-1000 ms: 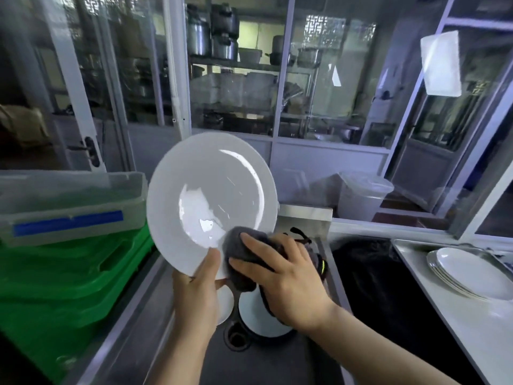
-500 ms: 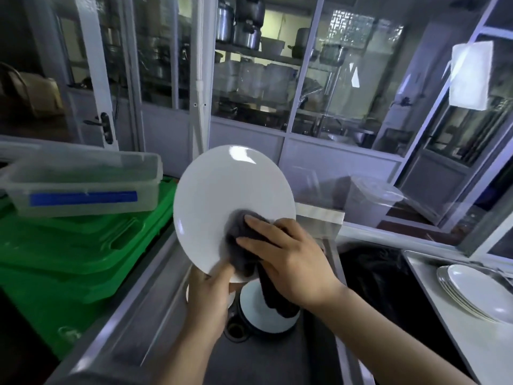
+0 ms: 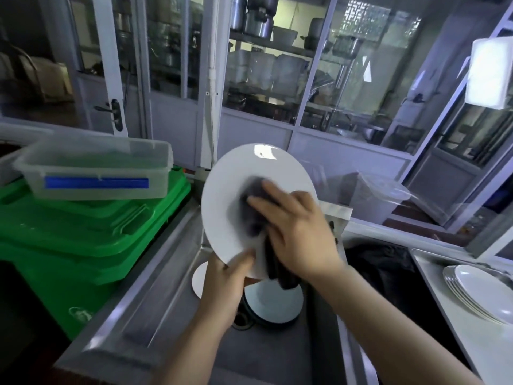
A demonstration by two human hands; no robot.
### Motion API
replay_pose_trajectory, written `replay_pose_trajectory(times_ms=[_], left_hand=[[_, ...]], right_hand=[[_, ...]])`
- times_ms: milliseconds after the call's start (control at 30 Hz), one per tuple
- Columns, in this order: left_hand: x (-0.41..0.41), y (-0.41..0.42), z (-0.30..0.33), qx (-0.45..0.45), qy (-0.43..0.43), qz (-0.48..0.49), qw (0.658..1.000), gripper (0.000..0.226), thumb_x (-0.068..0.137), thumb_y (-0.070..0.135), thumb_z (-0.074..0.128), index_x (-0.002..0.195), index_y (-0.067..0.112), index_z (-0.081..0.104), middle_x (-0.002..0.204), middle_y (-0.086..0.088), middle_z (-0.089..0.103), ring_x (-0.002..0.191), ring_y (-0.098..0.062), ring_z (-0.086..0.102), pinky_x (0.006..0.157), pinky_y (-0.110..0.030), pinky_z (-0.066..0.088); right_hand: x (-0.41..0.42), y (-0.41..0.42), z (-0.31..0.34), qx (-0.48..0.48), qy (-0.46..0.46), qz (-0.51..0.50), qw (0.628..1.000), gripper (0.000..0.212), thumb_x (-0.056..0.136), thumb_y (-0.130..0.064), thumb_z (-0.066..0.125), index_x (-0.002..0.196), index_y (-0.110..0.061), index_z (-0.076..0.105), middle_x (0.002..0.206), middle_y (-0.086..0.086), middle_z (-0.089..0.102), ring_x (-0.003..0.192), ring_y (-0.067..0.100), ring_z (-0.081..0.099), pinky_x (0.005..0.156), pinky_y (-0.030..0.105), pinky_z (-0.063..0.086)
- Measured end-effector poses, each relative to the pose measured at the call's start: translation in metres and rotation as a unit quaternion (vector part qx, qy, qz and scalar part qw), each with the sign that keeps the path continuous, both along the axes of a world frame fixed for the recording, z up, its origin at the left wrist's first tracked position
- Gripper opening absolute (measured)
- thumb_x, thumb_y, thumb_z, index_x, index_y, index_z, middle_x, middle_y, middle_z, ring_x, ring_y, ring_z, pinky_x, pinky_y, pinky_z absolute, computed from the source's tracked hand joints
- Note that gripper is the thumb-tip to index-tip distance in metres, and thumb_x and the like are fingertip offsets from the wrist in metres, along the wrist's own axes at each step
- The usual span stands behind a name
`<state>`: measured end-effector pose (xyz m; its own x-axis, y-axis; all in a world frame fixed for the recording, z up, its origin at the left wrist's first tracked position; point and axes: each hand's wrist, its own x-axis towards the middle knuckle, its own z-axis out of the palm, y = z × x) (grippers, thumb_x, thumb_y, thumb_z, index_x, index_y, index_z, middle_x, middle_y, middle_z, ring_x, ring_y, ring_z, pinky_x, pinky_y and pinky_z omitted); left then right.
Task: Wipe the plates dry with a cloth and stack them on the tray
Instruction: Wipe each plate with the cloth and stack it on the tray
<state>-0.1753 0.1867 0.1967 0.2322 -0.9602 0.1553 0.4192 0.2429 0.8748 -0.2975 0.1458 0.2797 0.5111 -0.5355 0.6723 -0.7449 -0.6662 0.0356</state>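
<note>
Your left hand (image 3: 226, 282) grips the white plate (image 3: 249, 190) by its lower rim, thumb curled over the face, holding it tilted upright above the steel sink (image 3: 155, 315). Your right hand (image 3: 299, 232) presses a dark cloth (image 3: 251, 215) against the plate's face, fingers spread over it. More plates (image 3: 273, 301) lie in the sink below; a stack of plates (image 3: 483, 293) sits on the counter to your right.

White plate (image 3: 236, 190); dark grey cloth (image 3: 251, 215); green bins (image 3: 83, 234); clear tub (image 3: 94, 162), blue stripe (image 3: 95, 182)
</note>
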Motion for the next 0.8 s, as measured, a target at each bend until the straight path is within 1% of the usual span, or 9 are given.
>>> replay_pose_trajectory(times_ms=[67,133,233,300,367,433,533,667,800], left_hand=[[0.002,0.005,0.001,-0.011,-0.024,-0.021,0.999,0.037,0.071,0.027,0.064,0.106,0.034,0.072,0.108,-0.001,0.074,0.104,-0.022,0.068,0.08,-0.045,0.057],[0.0,0.009,0.001,-0.012,-0.04,-0.031,0.999,0.037,0.076,0.022,0.062,0.106,0.04,0.071,0.109,0.004,0.073,0.104,-0.017,0.068,0.075,-0.037,0.058],[0.0,0.011,0.004,-0.018,-0.106,-0.022,0.994,0.037,0.079,0.015,0.055,0.101,0.039,0.072,0.101,0.007,0.075,0.098,-0.011,0.069,0.072,-0.024,0.057],[0.002,0.01,0.004,-0.008,-0.137,-0.014,0.99,0.024,0.077,0.012,0.055,0.088,0.023,0.073,0.083,-0.004,0.076,0.084,-0.021,0.072,0.064,-0.024,0.056],[0.004,0.01,0.003,0.021,-0.133,-0.001,0.991,0.019,0.072,0.007,0.056,0.074,0.02,0.07,0.068,-0.005,0.073,0.069,-0.018,0.071,0.053,-0.022,0.051],[0.007,0.012,0.003,0.008,-0.114,-0.001,0.993,0.024,0.071,0.009,0.055,0.075,0.025,0.072,0.072,-0.001,0.074,0.07,-0.01,0.07,0.054,-0.02,0.051],[0.01,0.016,0.002,-0.005,-0.09,-0.013,0.996,0.03,0.075,0.014,0.056,0.093,0.028,0.076,0.095,0.001,0.076,0.09,-0.012,0.071,0.07,-0.026,0.057],[0.011,0.018,0.002,0.01,-0.113,-0.053,0.992,0.035,0.076,0.02,0.055,0.097,0.043,0.072,0.098,0.01,0.075,0.091,-0.006,0.07,0.065,-0.019,0.054],[0.007,0.018,0.003,0.036,-0.128,-0.081,0.988,0.033,0.071,0.022,0.058,0.09,0.045,0.071,0.087,0.018,0.073,0.08,0.002,0.068,0.055,-0.015,0.052]], right_hand=[[-0.01,-0.016,0.011,0.026,-0.075,-0.111,0.991,0.041,0.091,-0.014,0.056,0.131,-0.026,0.06,0.147,-0.002,0.046,0.1,0.039,0.049,0.09,0.045,0.044],[-0.013,-0.023,0.017,0.048,-0.119,-0.189,0.974,0.042,0.095,-0.018,0.051,0.136,-0.026,0.054,0.152,-0.004,0.039,0.108,0.038,0.043,0.093,0.045,0.04],[0.005,-0.011,0.009,0.027,-0.088,-0.128,0.988,0.043,0.092,-0.019,0.053,0.135,-0.024,0.055,0.151,-0.002,0.04,0.102,0.039,0.046,0.092,0.043,0.04],[0.02,0.004,0.001,0.033,-0.043,-0.033,0.998,0.048,0.086,-0.02,0.053,0.133,-0.025,0.058,0.148,-0.001,0.044,0.097,0.037,0.049,0.09,0.044,0.043],[0.026,0.014,-0.005,0.036,0.007,0.048,0.998,0.05,0.08,-0.02,0.055,0.13,-0.025,0.061,0.145,0.001,0.048,0.095,0.035,0.051,0.084,0.046,0.046],[0.019,0.01,-0.004,0.042,0.02,0.081,0.996,0.054,0.075,-0.017,0.058,0.129,-0.024,0.062,0.144,0.002,0.049,0.095,0.035,0.053,0.085,0.046,0.048],[0.002,-0.006,-0.003,0.057,-0.047,-0.018,0.997,0.053,0.079,-0.015,0.058,0.131,-0.027,0.06,0.145,-0.001,0.047,0.101,0.037,0.05,0.094,0.044,0.045],[-0.01,-0.025,0.0,0.078,-0.156,-0.161,0.971,0.047,0.091,-0.014,0.056,0.137,-0.026,0.053,0.151,-0.006,0.038,0.113,0.035,0.039,0.098,0.033,0.032],[0.01,-0.016,0.005,0.057,-0.135,-0.1,0.984,0.05,0.088,-0.012,0.059,0.137,-0.023,0.053,0.151,-0.001,0.039,0.111,0.037,0.042,0.1,0.033,0.03]])
